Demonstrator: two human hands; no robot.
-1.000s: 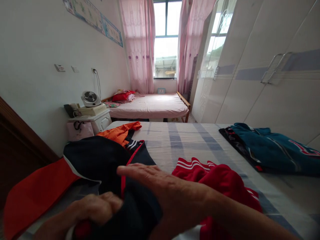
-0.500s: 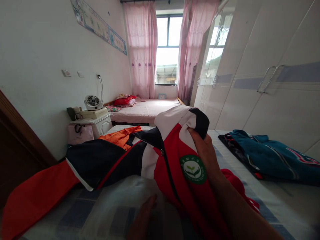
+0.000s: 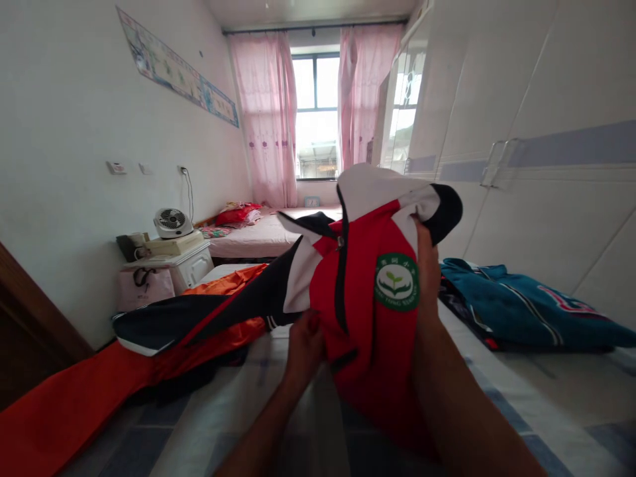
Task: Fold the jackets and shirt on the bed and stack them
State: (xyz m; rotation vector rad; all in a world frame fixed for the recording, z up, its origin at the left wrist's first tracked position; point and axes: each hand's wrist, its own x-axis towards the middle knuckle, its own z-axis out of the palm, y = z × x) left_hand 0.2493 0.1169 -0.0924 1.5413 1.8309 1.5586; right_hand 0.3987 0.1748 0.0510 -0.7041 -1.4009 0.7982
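Note:
A red, white and navy zip jacket (image 3: 360,265) with a round green-and-white badge (image 3: 396,281) hangs raised over the bed. My right hand (image 3: 427,265) grips it near the white-and-navy part at its upper right, and some fingers are hidden behind the cloth. Lower down, my left hand (image 3: 304,341) pinches the red front edge left of the dark zip. One navy sleeve with an orange-red end (image 3: 84,391) stretches away to the left across the bed.
Orange clothing (image 3: 228,281) lies behind the sleeve. To the right rests a folded teal jacket (image 3: 527,301) on darker clothes. The bed (image 3: 189,440) has a blue-and-white checked sheet. A white cabinet (image 3: 191,265) carries a small fan (image 3: 172,222). Wardrobes (image 3: 546,218) line the right side.
The jacket has been lifted higher and slightly right by my right hand. My left hand has come up from the bed and taken hold of its front edge. The view has tilted up slightly.

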